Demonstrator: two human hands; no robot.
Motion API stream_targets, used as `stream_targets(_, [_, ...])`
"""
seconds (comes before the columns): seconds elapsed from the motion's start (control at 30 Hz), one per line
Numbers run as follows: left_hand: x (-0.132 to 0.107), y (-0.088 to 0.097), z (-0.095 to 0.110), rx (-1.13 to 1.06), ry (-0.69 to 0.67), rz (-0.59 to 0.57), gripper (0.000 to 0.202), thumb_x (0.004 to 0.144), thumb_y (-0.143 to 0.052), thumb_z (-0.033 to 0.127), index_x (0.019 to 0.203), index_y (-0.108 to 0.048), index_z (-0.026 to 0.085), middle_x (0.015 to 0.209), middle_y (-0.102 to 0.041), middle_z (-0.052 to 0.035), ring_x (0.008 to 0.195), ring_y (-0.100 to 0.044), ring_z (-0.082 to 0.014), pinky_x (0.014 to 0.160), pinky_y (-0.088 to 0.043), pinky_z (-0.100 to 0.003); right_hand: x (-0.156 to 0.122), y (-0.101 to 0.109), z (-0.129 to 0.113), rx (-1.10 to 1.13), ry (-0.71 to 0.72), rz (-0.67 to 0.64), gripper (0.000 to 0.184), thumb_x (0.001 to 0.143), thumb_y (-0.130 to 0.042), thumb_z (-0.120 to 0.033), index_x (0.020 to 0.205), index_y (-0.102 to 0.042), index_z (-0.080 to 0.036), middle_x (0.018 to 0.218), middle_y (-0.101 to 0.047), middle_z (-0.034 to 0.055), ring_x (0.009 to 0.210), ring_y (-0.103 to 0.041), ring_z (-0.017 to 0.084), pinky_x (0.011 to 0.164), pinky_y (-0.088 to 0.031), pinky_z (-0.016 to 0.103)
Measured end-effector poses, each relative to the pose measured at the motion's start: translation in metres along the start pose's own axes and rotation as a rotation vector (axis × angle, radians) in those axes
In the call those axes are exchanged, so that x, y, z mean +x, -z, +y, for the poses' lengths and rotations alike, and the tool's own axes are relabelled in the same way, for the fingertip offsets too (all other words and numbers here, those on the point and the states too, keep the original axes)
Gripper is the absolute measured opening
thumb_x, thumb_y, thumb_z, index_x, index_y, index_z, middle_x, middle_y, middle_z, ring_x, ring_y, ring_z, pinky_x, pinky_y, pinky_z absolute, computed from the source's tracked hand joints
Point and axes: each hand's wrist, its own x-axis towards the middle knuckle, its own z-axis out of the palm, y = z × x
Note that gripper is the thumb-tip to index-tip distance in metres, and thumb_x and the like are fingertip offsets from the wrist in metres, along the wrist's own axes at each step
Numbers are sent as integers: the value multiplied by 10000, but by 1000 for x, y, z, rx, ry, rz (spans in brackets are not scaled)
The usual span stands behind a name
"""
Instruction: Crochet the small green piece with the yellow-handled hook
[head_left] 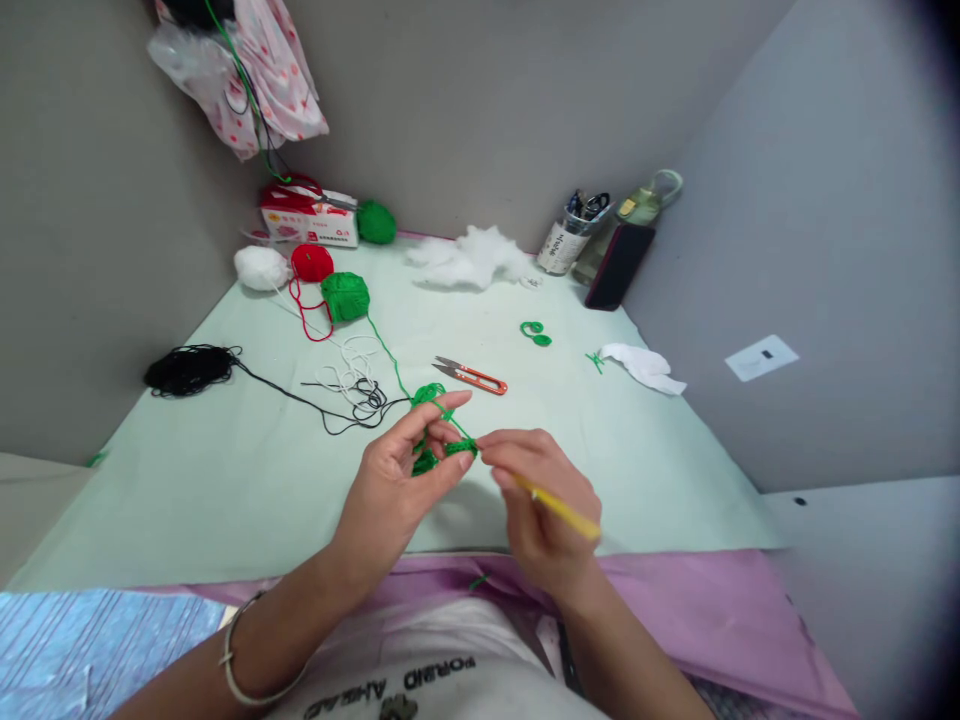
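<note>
Pinched in my left hand [397, 490] is a small piece of green crochet [459, 447], partly covered by the fingers. A green strand runs over my raised left index finger. My right hand [544, 500] grips a crochet hook [559, 508] by its yellow handle, and the hook's tip meets the crochet's edge beside my left thumb. Loose green yarn [429, 394] gathers just behind my left fingers, with a strand leading back to a green yarn ball [346, 297]. Beyond my hands lie orange thread snips [480, 379].
At the back left are a white yarn ball [262, 268], a red yarn ball [312, 263] and a tissue box [309, 218]. Black yarn [191, 370] lies left. White stuffing [476, 257], a pen cup [564, 245] and a phone [619, 266] line the back; green crochet bits [536, 333] lie right.
</note>
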Motion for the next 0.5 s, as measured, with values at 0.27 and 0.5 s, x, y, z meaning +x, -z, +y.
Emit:
stream_targets(0.27, [8,2,4,-370,286,-87,418,777,-916,247,1186,-831,239,892,-672,-4,846,-630,-151,893,-518,-292,8,1,7,360,-201,205,222,1057,-591,-228,1019,-805,-272,890,-765,52,720,-674,178,640,-570,340])
stream_targets(0.5, [3,-3,6,-250,216,-162,397,804,-895,289,1194,-824,280,949,-741,-25,967,-631,-194,921,-464,-304,12,-7,10,596,-406,107,173,1015,-702,-354,964,-829,-247,925,-792,55,786,-696,173,669,-563,307])
